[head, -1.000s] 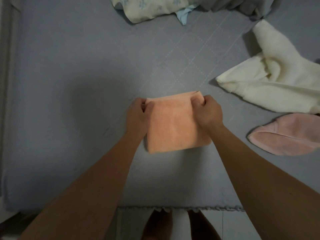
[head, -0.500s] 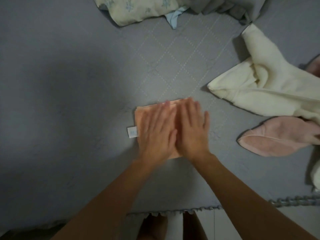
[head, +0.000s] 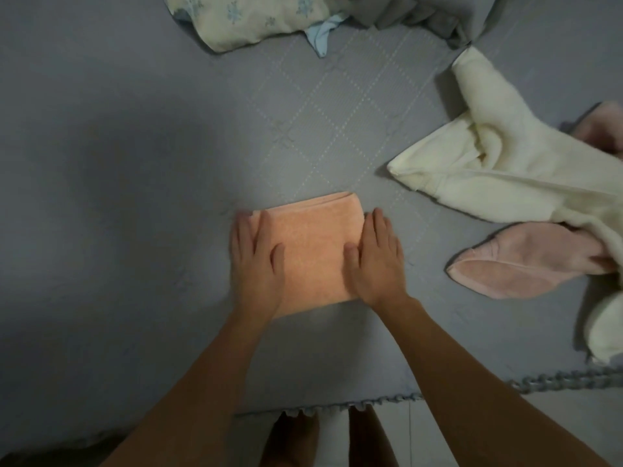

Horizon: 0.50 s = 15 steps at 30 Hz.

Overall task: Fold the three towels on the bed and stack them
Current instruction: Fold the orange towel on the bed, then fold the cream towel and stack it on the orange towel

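Three towels lie on the grey quilted bed (head: 135, 163): one orange towel (head: 310, 251), folded into a compact rectangle near the middle of the near edge; one cream towel (head: 505, 163), loose and crumpled at the right; and one pink towel (head: 526, 264), also unfolded, just beside the cream one and partly tucked under it at the right edge. The orange towel lies well apart from the other two, with bare quilt between them.

Two hands rest on the orange towel. The left hand (head: 256, 261) lies flat over its left edge, fingers straight and held close together, thumb spread onto the cloth. The right hand (head: 377, 261) lies flat along its right edge in mirror pose, fingers together and pointing away from the person, thumb reaching in over the cloth. Neither hand grips anything; both palms press down. The layered fold of the towel shows along its far edge.

At the far edge of the bed sits one pale pillow (head: 249, 18) printed with small blue flowers, with a scrap of light blue cloth (head: 323, 32) beside it and one bunched grey blanket (head: 431, 18) to its right. A scalloped trim (head: 556, 380) runs along the near edge of the bed cover. No label or writing can be read anywhere.
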Motion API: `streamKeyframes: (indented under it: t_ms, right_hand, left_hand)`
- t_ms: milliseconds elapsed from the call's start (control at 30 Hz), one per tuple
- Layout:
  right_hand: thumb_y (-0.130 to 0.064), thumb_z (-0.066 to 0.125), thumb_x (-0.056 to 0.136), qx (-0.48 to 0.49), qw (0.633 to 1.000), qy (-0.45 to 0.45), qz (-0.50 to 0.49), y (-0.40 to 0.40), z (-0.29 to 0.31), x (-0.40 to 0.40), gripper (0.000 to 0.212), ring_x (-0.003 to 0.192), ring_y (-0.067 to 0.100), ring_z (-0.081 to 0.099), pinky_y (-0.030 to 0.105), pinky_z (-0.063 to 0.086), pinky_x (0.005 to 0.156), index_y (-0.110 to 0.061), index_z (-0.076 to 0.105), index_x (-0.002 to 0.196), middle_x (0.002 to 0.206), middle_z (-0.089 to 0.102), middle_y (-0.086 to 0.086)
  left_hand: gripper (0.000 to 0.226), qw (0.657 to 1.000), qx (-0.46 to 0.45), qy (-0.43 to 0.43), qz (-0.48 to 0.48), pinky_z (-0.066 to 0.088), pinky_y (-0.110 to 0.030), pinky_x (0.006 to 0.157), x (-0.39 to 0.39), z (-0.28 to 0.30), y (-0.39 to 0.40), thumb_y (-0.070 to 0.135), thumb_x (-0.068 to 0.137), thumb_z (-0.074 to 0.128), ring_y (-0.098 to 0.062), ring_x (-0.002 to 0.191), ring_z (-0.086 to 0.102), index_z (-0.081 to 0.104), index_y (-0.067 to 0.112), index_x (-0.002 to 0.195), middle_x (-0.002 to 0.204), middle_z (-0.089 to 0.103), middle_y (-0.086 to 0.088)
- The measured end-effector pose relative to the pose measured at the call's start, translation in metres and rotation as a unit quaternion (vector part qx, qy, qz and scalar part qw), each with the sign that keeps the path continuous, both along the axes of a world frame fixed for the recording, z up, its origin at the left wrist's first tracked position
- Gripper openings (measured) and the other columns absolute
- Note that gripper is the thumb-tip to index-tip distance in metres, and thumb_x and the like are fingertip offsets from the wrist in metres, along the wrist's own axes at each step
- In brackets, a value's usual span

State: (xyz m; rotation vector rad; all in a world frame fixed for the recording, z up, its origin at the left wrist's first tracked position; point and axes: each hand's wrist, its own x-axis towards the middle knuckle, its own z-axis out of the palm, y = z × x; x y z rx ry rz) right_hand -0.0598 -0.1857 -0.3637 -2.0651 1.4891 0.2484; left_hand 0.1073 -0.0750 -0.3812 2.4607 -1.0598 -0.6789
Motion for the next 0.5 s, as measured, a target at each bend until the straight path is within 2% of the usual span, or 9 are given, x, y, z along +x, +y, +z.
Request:
streamKeyframes:
  t_ms: [67,133,167,233,300,367,433,500]
  right_hand:
    - [-0.035,0.045,0.097,0.005,0.998,-0.034,-0.054,0.005,0.005,-0.011,0.052,0.139,0.032,0.035,0.042,0.028,0.113,-0.007,0.046,0.141,0.152,0.038,0.015]
    - [-0.035,0.049,0.095,0.060,0.980,-0.082,-0.168,0.011,0.007,-0.017,0.038,0.113,0.029,0.055,0.036,0.041,0.093,-0.010,0.061,0.121,0.126,0.057,0.013]
    - [-0.037,0.049,0.095,0.102,0.961,-0.108,-0.233,0.015,0.008,-0.018,0.032,0.104,0.025,0.059,0.034,0.043,0.085,-0.013,0.063,0.112,0.115,0.062,0.008]
    - [-0.041,0.050,0.095,0.164,0.920,-0.138,-0.329,0.024,0.010,-0.020,0.022,0.097,0.019,0.059,0.032,0.042,0.081,-0.022,0.057,0.105,0.104,0.062,0.000]
    - [-0.044,0.050,0.096,0.199,0.903,-0.132,-0.356,0.029,0.011,-0.022,0.023,0.098,0.019,0.057,0.035,0.044,0.085,-0.024,0.054,0.106,0.104,0.060,-0.002]
    - [-0.043,0.049,0.096,0.237,0.898,-0.120,-0.351,0.030,0.014,-0.021,0.029,0.097,0.020,0.058,0.038,0.047,0.088,-0.019,0.059,0.110,0.103,0.061,-0.001]
    - [-0.040,0.051,0.096,0.252,0.895,-0.133,-0.343,0.031,0.020,-0.019,0.028,0.089,0.018,0.060,0.036,0.048,0.083,-0.016,0.063,0.103,0.097,0.064,0.000]
    - [-0.035,0.055,0.096,0.237,0.898,-0.175,-0.327,0.032,0.028,-0.014,0.022,0.078,0.012,0.058,0.028,0.046,0.070,-0.015,0.064,0.093,0.087,0.065,-0.003]
  left_hand:
    - [0.068,0.992,-0.026,0.058,0.108,0.027,-0.041,0.117,0.004,0.008,0.006,0.020,0.090,0.063,-0.035,0.138,0.034,0.033,0.007,0.149,0.150,0.034,-0.025]
    - [0.064,0.965,-0.032,0.129,0.224,0.040,-0.040,0.105,0.005,0.014,0.011,0.021,0.085,0.071,-0.031,0.118,0.051,0.041,0.006,0.140,0.126,0.052,-0.020]
    - [0.058,0.947,-0.022,0.168,0.273,0.045,-0.038,0.097,0.003,0.017,0.012,0.024,0.084,0.072,-0.031,0.110,0.056,0.046,0.006,0.132,0.116,0.056,-0.016]
    - [0.046,0.905,0.017,0.257,0.338,0.051,-0.038,0.087,-0.003,0.021,0.016,0.034,0.085,0.071,-0.030,0.101,0.064,0.053,0.005,0.115,0.108,0.064,-0.011]
    - [0.046,0.871,0.047,0.320,0.369,0.056,-0.040,0.081,-0.006,0.020,0.021,0.042,0.087,0.067,-0.028,0.093,0.068,0.061,0.002,0.109,0.102,0.070,-0.013]
    - [0.044,0.845,0.055,0.368,0.384,0.056,-0.033,0.066,-0.004,0.022,0.025,0.045,0.089,0.064,-0.024,0.080,0.069,0.067,0.002,0.102,0.092,0.072,-0.011]
    - [0.041,0.850,0.041,0.377,0.366,0.049,-0.025,0.055,0.003,0.026,0.028,0.044,0.091,0.060,-0.017,0.071,0.066,0.068,0.005,0.097,0.082,0.070,-0.005]
    - [0.036,0.879,-0.001,0.337,0.338,0.044,-0.020,0.049,0.013,0.033,0.028,0.042,0.094,0.057,-0.009,0.063,0.058,0.066,0.007,0.092,0.072,0.063,0.003]
